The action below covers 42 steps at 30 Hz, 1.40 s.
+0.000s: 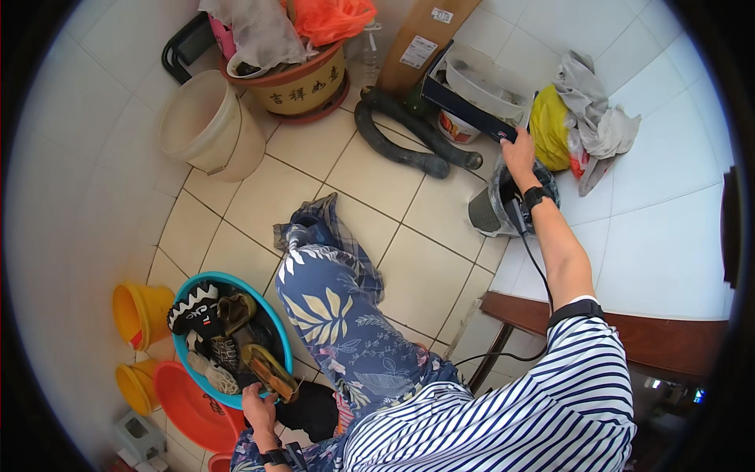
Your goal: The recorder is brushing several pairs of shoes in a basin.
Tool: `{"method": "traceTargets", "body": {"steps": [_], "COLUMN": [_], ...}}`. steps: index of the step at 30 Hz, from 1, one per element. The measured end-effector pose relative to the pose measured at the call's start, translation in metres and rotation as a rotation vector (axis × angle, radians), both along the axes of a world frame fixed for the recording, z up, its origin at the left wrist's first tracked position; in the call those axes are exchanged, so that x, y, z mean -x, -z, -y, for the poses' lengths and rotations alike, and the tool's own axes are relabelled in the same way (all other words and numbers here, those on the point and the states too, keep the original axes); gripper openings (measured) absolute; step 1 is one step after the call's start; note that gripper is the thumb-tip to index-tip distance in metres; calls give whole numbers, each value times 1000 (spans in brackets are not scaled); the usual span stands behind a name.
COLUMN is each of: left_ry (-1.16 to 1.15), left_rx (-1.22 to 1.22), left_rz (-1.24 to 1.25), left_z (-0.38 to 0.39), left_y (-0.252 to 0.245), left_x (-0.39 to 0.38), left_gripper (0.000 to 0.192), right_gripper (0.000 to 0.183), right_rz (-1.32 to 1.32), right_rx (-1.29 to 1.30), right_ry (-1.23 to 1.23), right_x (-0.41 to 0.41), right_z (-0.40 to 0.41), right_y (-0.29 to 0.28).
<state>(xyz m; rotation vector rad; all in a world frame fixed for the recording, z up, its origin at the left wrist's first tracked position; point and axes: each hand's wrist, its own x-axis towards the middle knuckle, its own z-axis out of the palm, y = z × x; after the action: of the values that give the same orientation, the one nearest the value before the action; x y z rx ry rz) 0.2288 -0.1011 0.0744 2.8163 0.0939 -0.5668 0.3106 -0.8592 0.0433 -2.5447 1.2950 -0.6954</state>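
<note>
My right hand (519, 154) grips the near corner of a dark blue box lid or tray (466, 110), which is tilted and has a translucent plastic tub (486, 82) in it. Below that hand stands a dark waste bin (486, 211) lined with a clear bag. At the lower left, my left hand (259, 407) is at the rim of a turquoise basin (287, 339); whether its fingers grip the rim or a shoe cannot be told. Several shoes lie in the basin, among them a black and white sneaker (197, 312) and an olive-brown shoe (271, 371).
A white bucket (245, 138) and a large planter (301, 88) stand ahead. Two dark green gourds (386, 150) lie on the tiles near a cardboard box (413, 35). Yellow buckets (156, 304) and a red basin (186, 413) stand left. A plaid cloth (368, 271) lies beside my leg.
</note>
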Motion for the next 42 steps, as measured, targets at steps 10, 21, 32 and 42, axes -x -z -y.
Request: {"method": "traceTargets", "body": {"steps": [10,21,32,42], "left_ry": [78,-13,-76,-520], "left_rx": [57,296,1129,1760], "left_rz": [-18,229,228,69], "left_z": [18,34,133,94], "left_y": [8,-13,-158,-141], "left_x": [-17,-89,-154,-152], "left_gripper": [32,23,55,55], "right_gripper": [65,10,13,21], "right_rz": [8,354,741,757], "right_rx": [-106,-11,-207,-311], "right_ry": [-261,-285,-934,-1248], "right_x": [-73,-27,-52,-57], "right_z": [14,-69,-299,-437], "right_y": [-14,-52,-152,-159]}}
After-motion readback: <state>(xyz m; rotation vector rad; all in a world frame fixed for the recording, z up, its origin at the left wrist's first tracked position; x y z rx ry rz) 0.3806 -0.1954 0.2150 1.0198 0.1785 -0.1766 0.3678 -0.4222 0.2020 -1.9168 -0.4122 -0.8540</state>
